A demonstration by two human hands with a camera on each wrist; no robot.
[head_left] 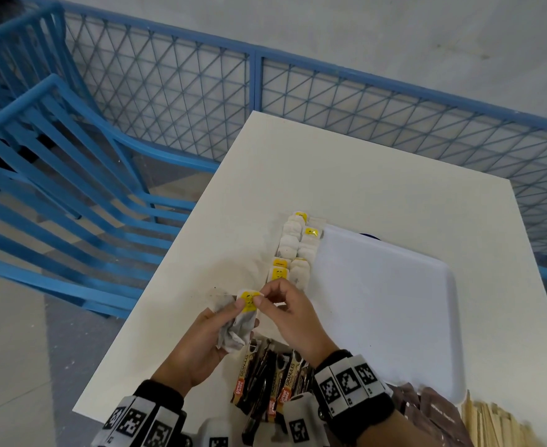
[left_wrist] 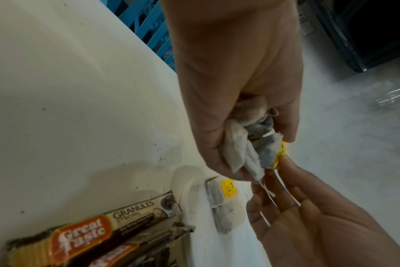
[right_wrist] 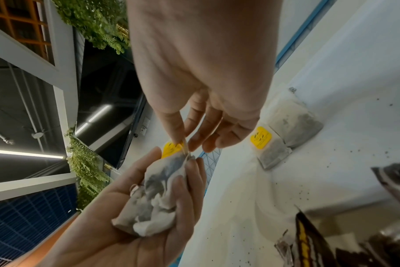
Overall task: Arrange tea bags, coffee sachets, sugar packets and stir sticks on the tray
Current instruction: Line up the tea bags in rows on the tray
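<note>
My left hand is held palm up over the table's near left part and grips a crumpled bunch of tea bags, seen close in the wrist views. A yellow tag sticks out at the top of the bunch. My right hand pinches a tea bag's string beside that tag with thumb and forefinger. More tea bags lie in two rows along the left side of the white tray. Coffee sachets lie in a pile under my wrists.
Brown packets and a heap of wooden stir sticks lie at the tray's near right. Loose tea specks dot the cream table. Blue chairs stand to the left, and a blue mesh fence runs behind.
</note>
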